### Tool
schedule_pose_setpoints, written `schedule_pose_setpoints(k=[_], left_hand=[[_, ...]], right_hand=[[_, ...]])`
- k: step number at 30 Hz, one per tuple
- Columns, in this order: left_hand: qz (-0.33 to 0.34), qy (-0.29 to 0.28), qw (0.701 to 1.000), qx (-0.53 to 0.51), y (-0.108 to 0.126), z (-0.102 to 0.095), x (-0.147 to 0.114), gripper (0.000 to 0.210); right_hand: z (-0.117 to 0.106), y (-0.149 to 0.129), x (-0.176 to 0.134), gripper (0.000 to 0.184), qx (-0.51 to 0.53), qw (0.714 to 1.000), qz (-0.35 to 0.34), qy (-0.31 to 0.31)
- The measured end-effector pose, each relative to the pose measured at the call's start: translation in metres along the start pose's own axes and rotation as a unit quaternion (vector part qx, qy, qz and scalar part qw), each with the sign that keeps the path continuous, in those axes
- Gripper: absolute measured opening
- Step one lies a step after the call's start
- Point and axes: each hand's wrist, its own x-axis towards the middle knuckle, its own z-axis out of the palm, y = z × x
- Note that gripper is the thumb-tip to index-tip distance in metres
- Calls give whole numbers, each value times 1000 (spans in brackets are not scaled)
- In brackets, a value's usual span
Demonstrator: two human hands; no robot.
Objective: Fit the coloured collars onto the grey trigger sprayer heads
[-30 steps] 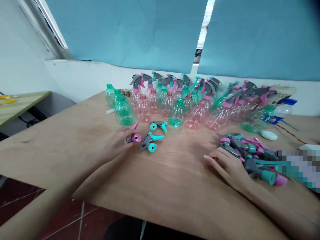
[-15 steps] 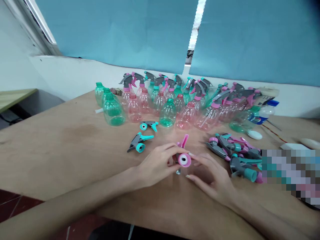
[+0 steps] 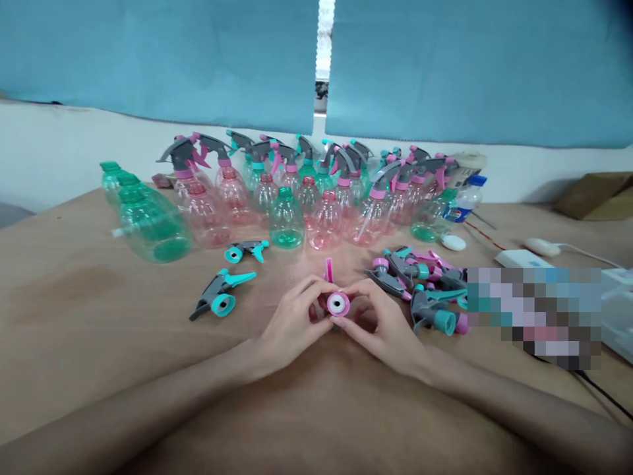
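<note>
Between both hands is a pink-collared spray trigger head [image 3: 339, 304], its round white-lined opening facing me and its pink lever pointing away. My left hand [image 3: 295, 315] grips it from the left, thumb and fingers curled around it. From the other side my right hand [image 3: 383, 323] pinches the collar with thumb and fingertips. The grey body is mostly hidden by the hands. Two teal-and-grey spray heads, one nearer [image 3: 221, 293] and one farther [image 3: 246, 251], lie to the left. A pile of pink and teal spray heads [image 3: 435, 320] is right of my right hand.
Several clear green bottles [image 3: 153, 221] and pink bottles [image 3: 326, 221] stand in rows behind, many topped with spray heads. A blue-capped bottle [image 3: 469, 198], a white round piece [image 3: 453, 243] and a white power strip [image 3: 525, 258] are at right. A pixelated patch covers part of the right side.
My view has swung right, so everything sits farther left in the picture. My right hand's thumb and fingers have closed in on the pink collar, which my left hand still holds.
</note>
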Motion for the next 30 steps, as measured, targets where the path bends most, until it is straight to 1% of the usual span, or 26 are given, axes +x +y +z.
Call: schedule_pose_setpoints(k=[3, 8, 11, 13, 15, 17, 20, 22, 24, 30], left_hand=[[1, 1, 1000, 10, -2, -2, 1, 21], [-3, -14, 1000, 25, -3, -2, 0, 34], [-8, -7, 1000, 24, -3, -2, 1, 27], [-14, -2, 1000, 15, -3, -2, 1, 23], [-27, 0, 1000, 6, -2, -3, 1, 23], [-42, 4, 999, 8, -1, -4, 2, 25], [-54, 25, 998, 22, -1, -4, 1, 28], [-42, 40, 998, 27, -2, -3, 1, 26], [-25, 49, 998, 29, -3, -2, 0, 26], [24, 46, 998, 45, -8, 1, -3, 31]], right_hand=[[0, 5, 4, 28, -16, 999, -28, 6], [1, 8, 4, 26, -1, 1000, -10, 14], [0, 7, 2, 25, 4, 1000, -13, 14], [-3, 6, 2, 24, -10, 999, -31, 11], [-5, 6, 3, 24, -48, 997, -61, 9], [-7, 5, 4, 26, -107, 991, -86, 4], [-8, 3, 3, 28, -214, 970, -114, 0], [-8, 2, 2, 30, -271, 954, -126, 1], [-6, 0, 0, 32, -293, 948, -127, 0], [-1, 0, -6, 36, -245, 964, -103, 5]])
